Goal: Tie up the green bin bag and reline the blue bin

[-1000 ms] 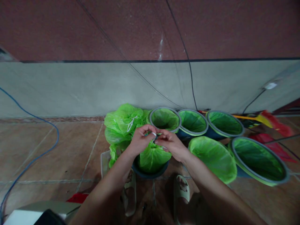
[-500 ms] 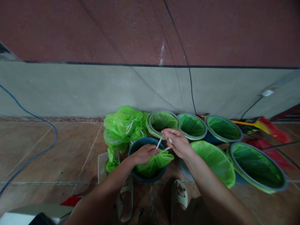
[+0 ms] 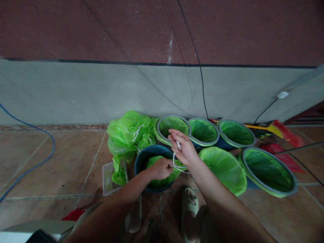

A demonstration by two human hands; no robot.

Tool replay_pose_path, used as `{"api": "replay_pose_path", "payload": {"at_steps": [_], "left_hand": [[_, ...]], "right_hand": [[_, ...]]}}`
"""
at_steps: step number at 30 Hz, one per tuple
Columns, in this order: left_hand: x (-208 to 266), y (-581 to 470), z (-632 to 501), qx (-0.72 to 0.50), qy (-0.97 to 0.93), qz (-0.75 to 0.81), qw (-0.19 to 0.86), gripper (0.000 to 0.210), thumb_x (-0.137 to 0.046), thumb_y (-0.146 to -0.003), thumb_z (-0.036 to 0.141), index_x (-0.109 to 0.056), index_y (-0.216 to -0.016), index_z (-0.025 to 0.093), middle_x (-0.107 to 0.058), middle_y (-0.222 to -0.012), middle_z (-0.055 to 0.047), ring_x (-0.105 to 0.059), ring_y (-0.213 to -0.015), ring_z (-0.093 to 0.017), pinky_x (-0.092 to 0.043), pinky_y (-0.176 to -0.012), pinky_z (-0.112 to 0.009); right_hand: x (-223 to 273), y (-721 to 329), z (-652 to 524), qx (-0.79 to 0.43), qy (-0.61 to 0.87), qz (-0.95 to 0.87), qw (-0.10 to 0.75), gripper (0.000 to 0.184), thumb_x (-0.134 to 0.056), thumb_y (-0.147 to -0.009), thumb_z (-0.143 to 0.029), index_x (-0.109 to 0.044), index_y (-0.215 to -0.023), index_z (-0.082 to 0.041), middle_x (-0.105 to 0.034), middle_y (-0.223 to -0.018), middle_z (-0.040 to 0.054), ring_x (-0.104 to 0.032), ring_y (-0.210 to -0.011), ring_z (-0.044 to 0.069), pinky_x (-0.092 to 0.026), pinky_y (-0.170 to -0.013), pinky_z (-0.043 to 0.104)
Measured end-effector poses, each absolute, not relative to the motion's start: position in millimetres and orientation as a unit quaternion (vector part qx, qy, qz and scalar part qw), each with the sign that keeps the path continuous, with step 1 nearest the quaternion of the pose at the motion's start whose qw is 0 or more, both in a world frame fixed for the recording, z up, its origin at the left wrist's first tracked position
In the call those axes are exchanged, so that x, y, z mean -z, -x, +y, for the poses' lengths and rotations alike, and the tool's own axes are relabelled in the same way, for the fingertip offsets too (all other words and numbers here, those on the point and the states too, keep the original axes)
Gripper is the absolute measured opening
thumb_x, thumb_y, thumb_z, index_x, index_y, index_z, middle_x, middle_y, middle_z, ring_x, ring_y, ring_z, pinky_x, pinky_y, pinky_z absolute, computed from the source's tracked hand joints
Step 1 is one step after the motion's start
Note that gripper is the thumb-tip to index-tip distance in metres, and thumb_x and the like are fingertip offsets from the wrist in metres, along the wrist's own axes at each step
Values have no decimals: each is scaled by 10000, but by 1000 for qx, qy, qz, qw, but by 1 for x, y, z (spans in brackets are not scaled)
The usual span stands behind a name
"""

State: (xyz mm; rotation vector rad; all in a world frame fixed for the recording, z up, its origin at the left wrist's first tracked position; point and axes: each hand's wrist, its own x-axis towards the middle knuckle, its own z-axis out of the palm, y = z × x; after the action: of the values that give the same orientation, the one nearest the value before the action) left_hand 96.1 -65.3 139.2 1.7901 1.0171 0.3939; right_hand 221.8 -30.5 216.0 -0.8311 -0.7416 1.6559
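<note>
Right hand (image 3: 184,150) loosely curled, left hand (image 3: 162,168) closed tighter, both grip a white drawstring (image 3: 174,158), apparently to hold its strands clear of the green bag (image 3: 155,160) (slumped inside a blue bin (image 3: 141,158)).

no lettering, label, brand, number or sign can be read on anything in view

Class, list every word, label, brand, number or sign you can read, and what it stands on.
None: no text can be read anywhere.
Green bag and blue bin: no lettering visible.
White wall fitting: too small to tell.
Right slipper: dark patch, too blurred to tell.
</note>
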Motion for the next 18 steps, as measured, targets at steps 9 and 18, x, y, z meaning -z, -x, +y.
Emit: {"api": "replay_pose_path", "payload": {"at_steps": [9,18], "left_hand": [[-134,-79,-44,-210,-621,550,518,362,-517,-849,327,-617,-548,153,-506,-490,20,-430,-500,-105,-303,-549,-243],[-139,-58,-35,-279,-545,595,520,170,-639,-723,271,-711,-661,131,-551,-513,20,-426,-486,-96,-313,-520,-237]], "right_hand": [[-170,-240,-34,-415,593,-643,252,357,-602,-879,-413,-621,-1147,-180,-704,-1031,99,-646,-975,216,-460,-858,327],[-183,-230,-56,-272,496,-824,2,304,-434,-959,-204,-701,-818,-169,-716,-802,83,-648,-767,190,-393,-700,276]]}}
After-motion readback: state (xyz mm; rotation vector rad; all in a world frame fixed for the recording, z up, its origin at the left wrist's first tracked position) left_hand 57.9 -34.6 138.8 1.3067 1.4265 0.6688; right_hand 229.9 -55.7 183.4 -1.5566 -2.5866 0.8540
